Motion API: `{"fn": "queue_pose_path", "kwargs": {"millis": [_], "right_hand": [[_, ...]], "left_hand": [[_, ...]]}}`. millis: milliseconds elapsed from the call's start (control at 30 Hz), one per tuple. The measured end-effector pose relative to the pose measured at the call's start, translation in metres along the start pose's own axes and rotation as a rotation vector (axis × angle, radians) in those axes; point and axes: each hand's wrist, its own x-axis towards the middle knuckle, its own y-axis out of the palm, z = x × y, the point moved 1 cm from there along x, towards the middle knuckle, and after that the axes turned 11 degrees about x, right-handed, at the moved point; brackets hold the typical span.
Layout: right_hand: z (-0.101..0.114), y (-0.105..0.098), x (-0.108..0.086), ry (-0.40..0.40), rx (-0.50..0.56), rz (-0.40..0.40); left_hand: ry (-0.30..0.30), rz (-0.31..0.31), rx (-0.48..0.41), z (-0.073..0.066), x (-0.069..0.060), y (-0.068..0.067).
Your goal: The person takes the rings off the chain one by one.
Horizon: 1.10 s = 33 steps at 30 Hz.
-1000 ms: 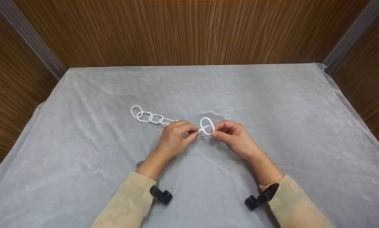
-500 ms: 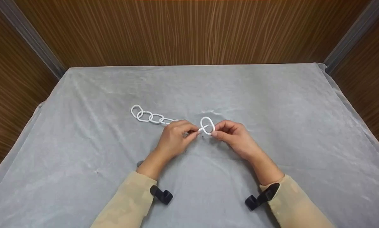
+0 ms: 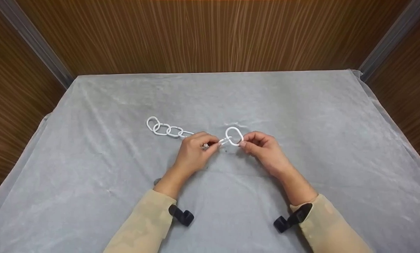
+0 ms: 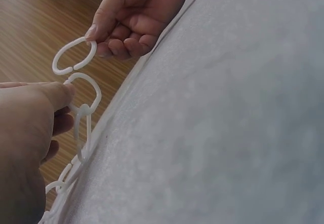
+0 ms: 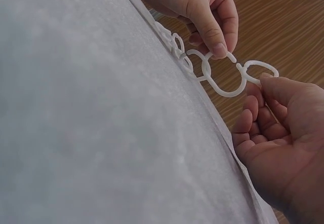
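Note:
My left hand [image 3: 196, 149] pinches the end link [image 5: 228, 95] of a white plastic chain [image 3: 161, 134] between thumb and index finger. In the right wrist view that link has a gap in its loop. My right hand [image 3: 264, 153] pinches a single white oval link [image 3: 234, 128] by its lower right side and tilts it up. The single link meets the end link at the gap; whether it is fully hooked through I cannot tell. Several joined links trail left from my left hand onto the cloth, partly hidden behind its fingers.
Grey cloth [image 3: 210, 98] with shallow wrinkles covers the table. Wood-grain panels [image 3: 210, 35] stand at the back and both sides. A black strap mount [image 3: 182, 215] sits on the left sleeve, and a similar mount [image 3: 293, 218] on the right.
My right hand and its link have shifted slightly right and away from me. More of the end link shows between the hands. My left hand has barely moved.

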Motion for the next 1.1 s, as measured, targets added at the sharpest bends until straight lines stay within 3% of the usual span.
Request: {"fn": "queue_pose_path", "kwargs": {"millis": [300,533,767,1100], "right_hand": [[0.011,0.001,0.001,0.006,-0.024,-0.097],[0.032,-0.008,0.009,-0.024,-0.077,-0.082],[0.053,-0.036,0.023,-0.03,-0.207,-0.081],[0.067,-0.095,0.039,0.026,-0.372,-0.116]], "left_hand": [[-0.039,-0.014,-0.018,0.001,-0.001,0.001],[-0.06,-0.022,-0.044,0.002,-0.001,0.002],[-0.065,-0.013,-0.05,0.001,0.0,0.003],[-0.087,-0.007,-0.053,0.001,0.001,0.003]]}}
